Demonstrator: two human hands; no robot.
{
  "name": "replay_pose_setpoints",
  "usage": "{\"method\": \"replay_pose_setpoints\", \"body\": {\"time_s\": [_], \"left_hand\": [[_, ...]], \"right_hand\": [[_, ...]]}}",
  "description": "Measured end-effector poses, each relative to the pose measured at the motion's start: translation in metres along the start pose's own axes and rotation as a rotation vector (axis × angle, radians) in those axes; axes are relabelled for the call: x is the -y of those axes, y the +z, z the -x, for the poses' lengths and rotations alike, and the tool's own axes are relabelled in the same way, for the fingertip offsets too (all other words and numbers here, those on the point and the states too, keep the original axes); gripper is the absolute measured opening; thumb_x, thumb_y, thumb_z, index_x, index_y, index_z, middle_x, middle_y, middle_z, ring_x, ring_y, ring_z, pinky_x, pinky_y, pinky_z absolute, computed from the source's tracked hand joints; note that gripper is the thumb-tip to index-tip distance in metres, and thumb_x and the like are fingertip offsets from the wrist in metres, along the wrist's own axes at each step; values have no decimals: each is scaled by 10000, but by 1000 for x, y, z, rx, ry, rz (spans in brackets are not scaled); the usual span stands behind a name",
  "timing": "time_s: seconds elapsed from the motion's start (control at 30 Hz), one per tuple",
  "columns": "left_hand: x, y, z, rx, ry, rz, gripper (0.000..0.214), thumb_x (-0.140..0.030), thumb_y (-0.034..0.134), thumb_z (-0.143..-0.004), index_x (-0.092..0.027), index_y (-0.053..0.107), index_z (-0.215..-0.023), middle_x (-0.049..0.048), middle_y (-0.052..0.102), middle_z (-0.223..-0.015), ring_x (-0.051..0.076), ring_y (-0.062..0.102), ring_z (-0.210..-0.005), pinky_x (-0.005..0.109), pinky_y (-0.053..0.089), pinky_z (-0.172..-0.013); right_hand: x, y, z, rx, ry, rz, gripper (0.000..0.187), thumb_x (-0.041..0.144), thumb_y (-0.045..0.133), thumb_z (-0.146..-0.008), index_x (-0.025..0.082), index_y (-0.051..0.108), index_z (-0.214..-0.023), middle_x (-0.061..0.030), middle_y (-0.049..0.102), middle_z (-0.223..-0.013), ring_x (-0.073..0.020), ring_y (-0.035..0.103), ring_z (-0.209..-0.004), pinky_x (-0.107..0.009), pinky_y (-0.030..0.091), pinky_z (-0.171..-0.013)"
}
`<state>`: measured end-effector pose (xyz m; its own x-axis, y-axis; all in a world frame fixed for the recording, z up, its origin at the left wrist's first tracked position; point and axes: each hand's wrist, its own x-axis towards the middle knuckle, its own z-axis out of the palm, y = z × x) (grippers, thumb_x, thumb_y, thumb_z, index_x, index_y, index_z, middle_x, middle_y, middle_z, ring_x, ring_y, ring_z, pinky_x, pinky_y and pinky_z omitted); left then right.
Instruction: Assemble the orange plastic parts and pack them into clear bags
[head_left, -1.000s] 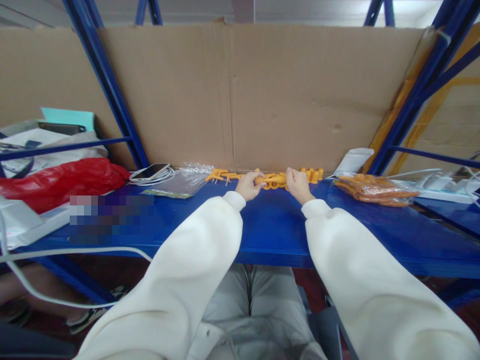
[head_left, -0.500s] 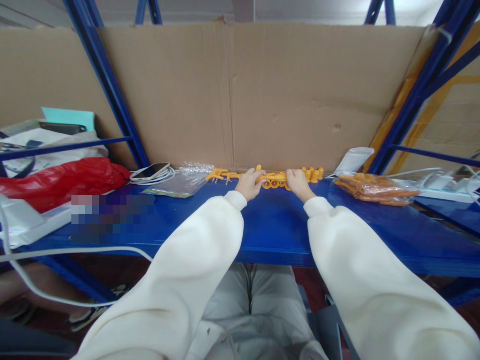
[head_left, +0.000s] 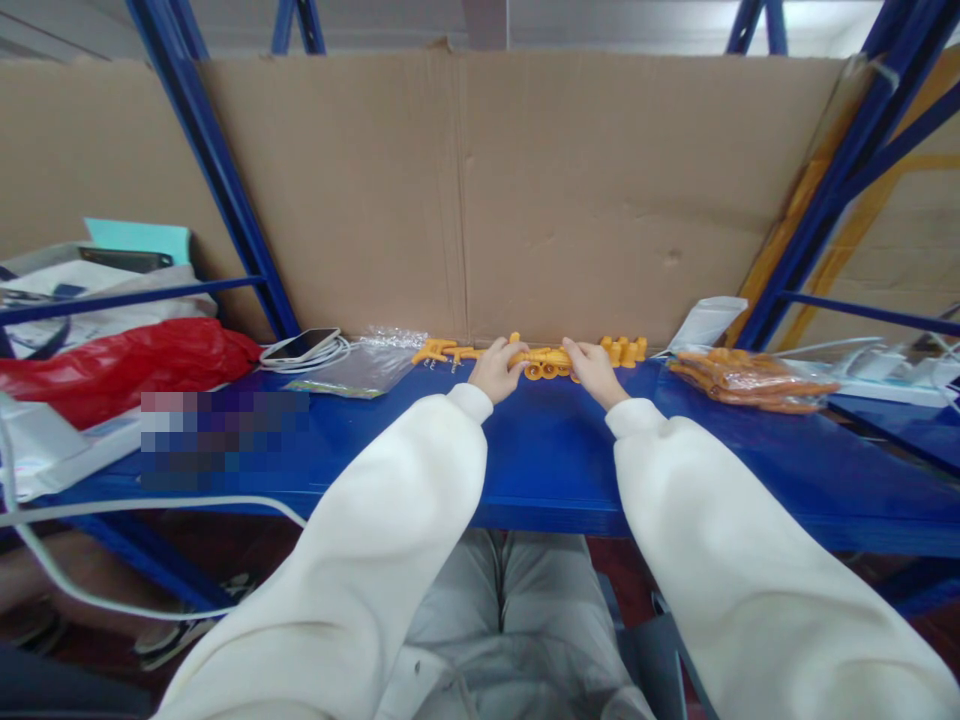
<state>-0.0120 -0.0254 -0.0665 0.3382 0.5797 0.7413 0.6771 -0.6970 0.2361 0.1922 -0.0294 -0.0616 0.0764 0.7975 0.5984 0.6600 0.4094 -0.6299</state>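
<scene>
At the back of the blue shelf, yellow plastic parts lie in a row along the cardboard. My left hand [head_left: 496, 370] is closed on a yellow plastic piece [head_left: 547, 356], whose short stub pokes up above the fingers. My right hand [head_left: 592, 371] pinches the right end of the same piece; its fingertips are partly hidden. Just below the piece, between the hands, are several yellow rings [head_left: 534, 371]. Branched yellow parts [head_left: 433, 350] with small metal hooks or screws beside them lie left of my left hand. Yellow cylindrical parts [head_left: 622, 350] stand right of my right hand.
A cardboard sheet [head_left: 570, 180] rises behind the blue shelf [head_left: 555, 460]. To the left are a clear plastic bag [head_left: 367, 362], a phone [head_left: 304, 344] on a coiled white cable and a red bag [head_left: 187, 355]. Bagged orange parts [head_left: 750, 378] and a power strip [head_left: 892, 380] lie right.
My right hand has shifted slightly left, toward my left hand, along the yellow piece. More of the yellow cylindrical parts shows beside it. My left hand has hardly moved.
</scene>
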Motion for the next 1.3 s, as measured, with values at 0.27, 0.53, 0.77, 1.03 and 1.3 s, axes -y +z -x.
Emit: {"method": "replay_pose_setpoints", "body": {"time_s": [0.27,0.53,0.77,1.03,1.3], "left_hand": [[16,2,1,-55,-198,12,261,-165,632,-865,-202,684,-1119,84,632,-1053,245,645,-1040,405,523,-982],[35,18,2,-23,-144,148,725,-84,670,-765,-250,475,-1444,146,424,-1495,289,487,-1373,448,481,-1100],[34,17,2,123,-129,73,482,-113,643,-775,-151,623,-1254,138,591,-1326,269,563,-1300,431,409,-1174],[25,10,0,293,-146,-21,323,-134,620,-812,-166,708,-1122,97,699,-1206,242,646,-1178,398,512,-1073],[18,5,1,378,-139,-51,299,-140,633,-828,-177,732,-1108,78,721,-1214,224,667,-1161,364,505,-1078]], "right_hand": [[5,4,5,172,0,-351,373,565,628,-805,229,531,-934,36,590,-662,-121,492,-431,-253,390,-410],[-13,5,-3,-17,-189,-137,347,410,658,-825,199,544,-1076,-92,668,-1019,-210,658,-806,-343,544,-673],[-37,-7,-8,-104,-244,208,304,158,589,-828,174,600,-1132,-159,633,-1151,-302,640,-1048,-477,533,-931],[-53,9,-10,176,-303,265,476,75,520,-802,184,636,-1250,-138,644,-1251,-285,614,-1214,-480,476,-1089],[-47,8,-10,125,-136,300,335,130,484,-865,151,609,-1176,-169,683,-1187,-268,678,-1053,-430,541,-945]]}}
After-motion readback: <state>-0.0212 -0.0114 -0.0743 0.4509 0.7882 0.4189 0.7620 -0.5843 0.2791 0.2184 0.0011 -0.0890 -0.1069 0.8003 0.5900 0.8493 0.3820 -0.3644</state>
